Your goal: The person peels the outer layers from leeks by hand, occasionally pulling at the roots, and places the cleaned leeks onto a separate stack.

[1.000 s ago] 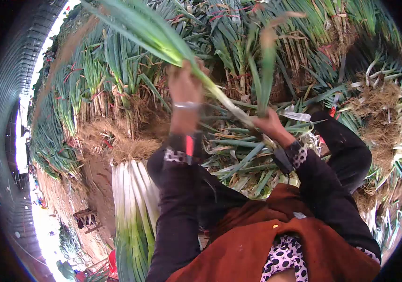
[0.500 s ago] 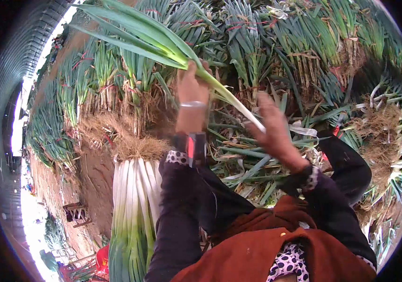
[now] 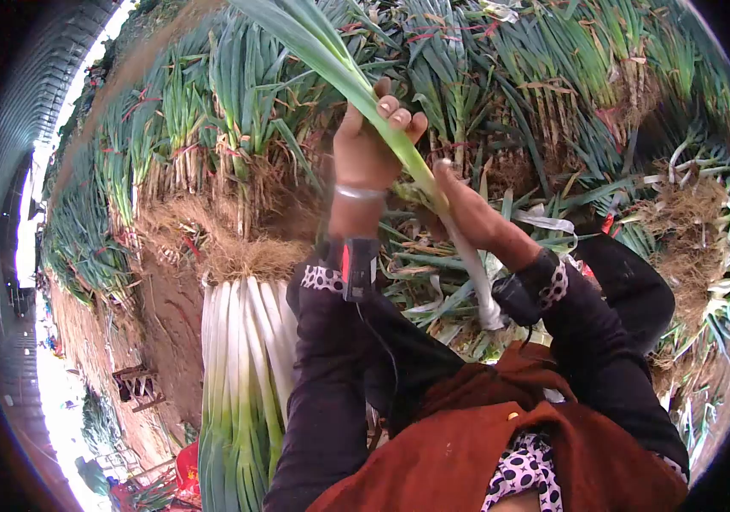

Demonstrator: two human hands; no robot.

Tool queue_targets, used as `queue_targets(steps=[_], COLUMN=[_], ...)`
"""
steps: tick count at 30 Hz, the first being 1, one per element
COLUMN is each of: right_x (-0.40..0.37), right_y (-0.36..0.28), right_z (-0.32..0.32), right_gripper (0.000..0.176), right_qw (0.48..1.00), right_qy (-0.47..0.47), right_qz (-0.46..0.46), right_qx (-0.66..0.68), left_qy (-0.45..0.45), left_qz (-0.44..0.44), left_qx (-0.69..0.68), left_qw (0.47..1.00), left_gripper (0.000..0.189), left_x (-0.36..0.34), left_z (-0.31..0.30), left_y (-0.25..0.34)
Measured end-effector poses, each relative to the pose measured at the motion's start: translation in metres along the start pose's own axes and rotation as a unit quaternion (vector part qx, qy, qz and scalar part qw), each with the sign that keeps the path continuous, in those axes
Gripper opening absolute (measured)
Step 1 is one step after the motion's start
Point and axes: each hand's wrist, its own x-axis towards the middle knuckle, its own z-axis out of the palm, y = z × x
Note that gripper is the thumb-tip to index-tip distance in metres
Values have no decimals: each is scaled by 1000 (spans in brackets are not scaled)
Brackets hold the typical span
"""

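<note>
A long green onion (image 3: 410, 162) slants across the middle of the head view, green leaves at upper left and white root end at lower right. My left hand (image 3: 373, 141) is closed around its green part, fingertips showing over the stalk. Lower down, my right hand (image 3: 477, 215) is closed at the pale shaft, thumb along it; its other fingers are mostly hidden behind. A torn bit of leaf sticks out from the stalk between the hands. Left of my left forearm lies a row of cleaned green onions (image 3: 241, 358), white ends and roots toward the top.
Tied bundles of green onions (image 3: 433, 68) stand across the back and left. Loose leaves and peelings (image 3: 416, 277) cover the ground before me. More rooty onions (image 3: 689, 230) lie at the right. A small stool-like object (image 3: 137, 386) sits on the dirt at left.
The green onion has shifted right and toward me, now tilted more steeply. My right hand has moved from its white end up the shaft, closer to my left hand.
</note>
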Motion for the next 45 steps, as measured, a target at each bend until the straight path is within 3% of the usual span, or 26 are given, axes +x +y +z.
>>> queue_targets(steps=[1, 3, 5, 7, 8, 9, 11, 12, 13, 15, 17, 20, 21, 23, 25, 27, 28, 31, 33, 35, 36, 38, 39, 41, 43, 45], right_x=[-2, -1, -10, 2, 29, 14, -32, -29, -48, -91, -126, -167, -179, -204, -236, -292, -310, -289, -264, -216, -197, -168, -157, -143, -151, -151], right_y=[4, 13, 1, 17, 65, 50, 3, 34, 37, 24, 36, 27, 26, 22, 5, 30, 32, 45, 79, 42, 49, 47, 61, 84, 108, 153], right_z=[0, 6, 21, 16, -18, -13, 9, 1, -3, -5, -9, -16, -14, -9, 0, -15, -14, -65, -87, -63, -60, -38, -31, -20, -20, -33], right_gripper=[44, 42, 40, 40, 41, 41, 44, 47, 49, 48, 45, 43, 43, 39, 34, 32, 33, 40, 48, 54, 56, 50, 43, 40, 31, 29], right_qw=[1000, 968, 979, 948, 796, 797, 972, 999, 992, 970, 987, 986, 986, 968, 972, 962, 960, 923, 820, 871, 867, 831, 840, 918, 971, 963], right_qy=[4, -63, -86, 34, -284, -283, 20, -24, -63, -123, -3, -8, 0, 7, 21, -39, 47, 36, 180, 213, 189, 180, 154, 58, 76, 165], right_qz=[2, 73, 9, 70, 3, 2, 63, -13, 8, 73, 132, 102, 102, 24, 148, 166, 208, 264, 81, -39, -53, -155, -151, 57, 28, -47], right_qx=[2, 231, 185, 310, 534, 533, 224, 45, -112, -197, -92, -132, -130, -248, -184, -215, -178, -276, -537, -441, -459, -503, -498, -388, -225, -205], left_qy=[17, -26, -54, -51, -82, -113, -65, -71, -76, 30, 114, 358, 390, 421, 445, 526, 497, 425, 402, 407, 391, 362, 341, 341, 333, 157], left_qz=[11, -1, 23, 29, -11, -50, -11, 6, 20, 30, 108, 129, 125, 120, 78, 183, 174, 143, 159, 130, 56, 81, 83, 86, 56, -11], left_qx=[7, 11, -4, -24, -78, -131, -102, -75, -51, -16, 51, 194, 231, 255, 258, 306, 300, 287, 294, 378, 399, 310, 353, 355, 416, 477], left_qw=[1000, 1000, 998, 998, 994, 984, 993, 995, 996, 999, 986, 904, 883, 863, 854, 772, 795, 846, 852, 822, 828, 876, 868, 866, 844, 865], left_gripper=[35, 33, 34, 36, 34, 33, 34, 34, 34, 35, 37, 28, 44, 43, 42, 40, 33, 28, 30, 34, 38, 29, 22, 20, 22, 30], left_x=[1, 4, 3, 7, 9, 10, 13, 18, 21, 20, 23, 22, 24, 23, 21, 20, 22, 36, 43, 36, 33, 48, 52, 59, 72, 83], left_z=[7, 11, 22, 22, 18, 16, 14, 1, -13, -31, -52, -86, -98, -125, -135, -117, -119, -124, -110, -105, -73, -78, -64, -24, 15, 44], left_y=[-5, -7, -11, -6, 0, 6, 19, 33, 44, 65, 75, 67, 60, 55, 61, 79, 95, 84, 51, 32, 14, -6, -23, -62, -105, -154])
